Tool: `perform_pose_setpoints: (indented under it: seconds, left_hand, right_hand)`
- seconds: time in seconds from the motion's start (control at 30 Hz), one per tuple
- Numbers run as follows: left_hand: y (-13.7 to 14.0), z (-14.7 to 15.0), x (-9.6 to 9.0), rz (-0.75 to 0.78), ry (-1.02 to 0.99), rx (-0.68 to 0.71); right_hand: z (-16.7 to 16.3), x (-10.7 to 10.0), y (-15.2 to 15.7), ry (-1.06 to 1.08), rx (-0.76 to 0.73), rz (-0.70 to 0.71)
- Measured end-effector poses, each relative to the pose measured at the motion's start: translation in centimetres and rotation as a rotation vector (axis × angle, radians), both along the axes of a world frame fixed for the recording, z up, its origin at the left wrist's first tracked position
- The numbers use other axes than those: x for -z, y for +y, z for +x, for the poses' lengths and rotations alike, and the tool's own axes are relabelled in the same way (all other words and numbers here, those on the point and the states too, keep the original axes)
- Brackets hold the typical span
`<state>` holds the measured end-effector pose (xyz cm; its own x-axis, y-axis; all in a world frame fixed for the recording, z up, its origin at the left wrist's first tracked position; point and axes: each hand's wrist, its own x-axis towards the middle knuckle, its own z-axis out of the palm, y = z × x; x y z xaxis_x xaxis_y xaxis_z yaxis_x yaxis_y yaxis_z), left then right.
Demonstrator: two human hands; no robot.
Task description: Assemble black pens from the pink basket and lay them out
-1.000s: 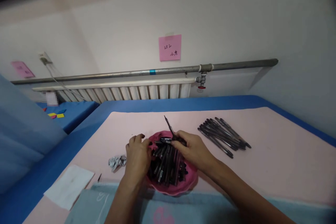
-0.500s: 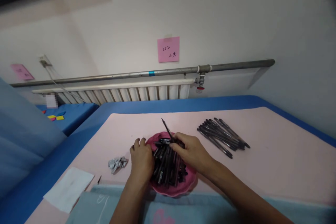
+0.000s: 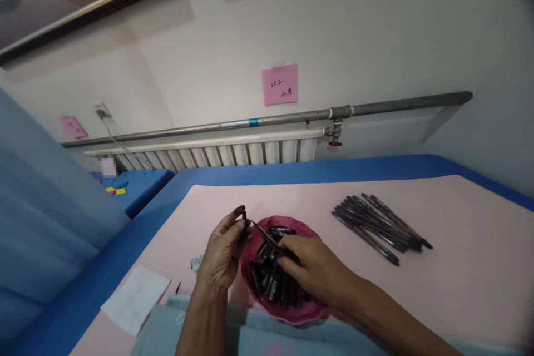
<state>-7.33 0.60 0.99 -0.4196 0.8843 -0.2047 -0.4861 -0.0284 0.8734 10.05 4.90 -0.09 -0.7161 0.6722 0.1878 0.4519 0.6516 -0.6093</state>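
My left hand (image 3: 221,253) is raised just left of the pink basket (image 3: 309,227), pinching a small black pen cap (image 3: 244,215) at its fingertips. Over the basket, my right hand (image 3: 315,267) grips an uncapped pen (image 3: 263,234). Its bare tip points up and left, close to the cap but apart from it. Many dark pens and pen parts (image 3: 273,286) lie heaped in the basket beneath my right hand. A fanned pile of capped pens (image 3: 371,219) rests on the pink sheet to the right.
Crumpled paper (image 3: 195,263) shows partly behind my left wrist. A white sheet (image 3: 137,299) and a small dark piece (image 3: 178,287) lie at the left. The pink-covered table (image 3: 471,233) has a blue border, with a radiator (image 3: 250,153) and pipe behind. A blue curtain (image 3: 45,222) hangs left.
My left hand has come up from the basket's left edge and now holds a cap. The pen in my right hand has tilted left toward it. The view has shifted somewhat.
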Motion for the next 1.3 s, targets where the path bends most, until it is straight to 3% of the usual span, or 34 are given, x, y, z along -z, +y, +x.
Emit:
perform_pose_setpoints:
  seconds: [0.27,0.93,1.1,1.3]
  left_hand:
    - [0.0,0.2,-0.6,0.015,-0.209,-0.05]
    - [0.0,0.5,-0.3,0.073,-0.107,0.006]
    - [0.0,1.1,-0.2,0.088,-0.035,0.03]
    - [0.0,1.8,-0.1,0.083,-0.025,0.059]
  right_hand:
    - [-0.3,0.2,-0.6,-0.029,-0.024,-0.018]
    - [-0.4,-0.2,-0.6,0.018,-0.002,-0.09]
    - [-0.5,-0.3,-0.8,0.077,0.009,-0.166]
    - [-0.7,-0.2,-1.1,0.182,0.041,-0.359]
